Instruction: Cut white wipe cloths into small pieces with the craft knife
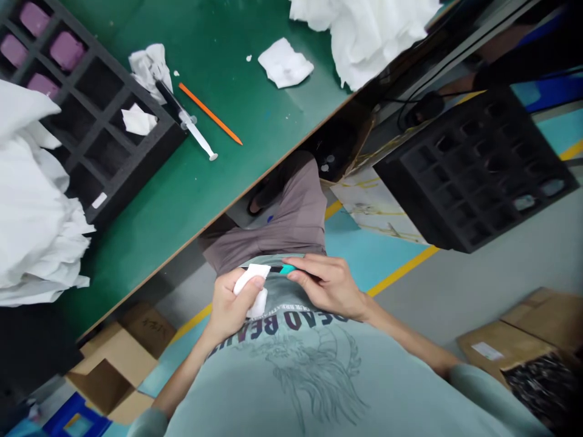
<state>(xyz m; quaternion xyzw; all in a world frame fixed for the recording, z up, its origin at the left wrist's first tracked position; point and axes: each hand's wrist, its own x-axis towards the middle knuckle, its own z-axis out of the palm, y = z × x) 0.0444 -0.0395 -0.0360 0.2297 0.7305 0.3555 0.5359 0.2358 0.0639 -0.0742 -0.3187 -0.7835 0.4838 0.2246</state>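
Observation:
My left hand is closed around a folded white wipe, pinched under the thumb. A thin dark tool with a teal end runs from the wipe into my right hand, whose thumb and fingertips are closed on the teal part. The tool's other end is mostly covered by the wipe and left hand, so its exact kind cannot be made out. Both hands are in front of my shirt, off the table edge.
The green table carries a syringe, an orange stick, a crumpled wipe, white cloth piles and a black foam tray with purple pieces. Another foam tray rests on a box at right. Cardboard boxes stand below.

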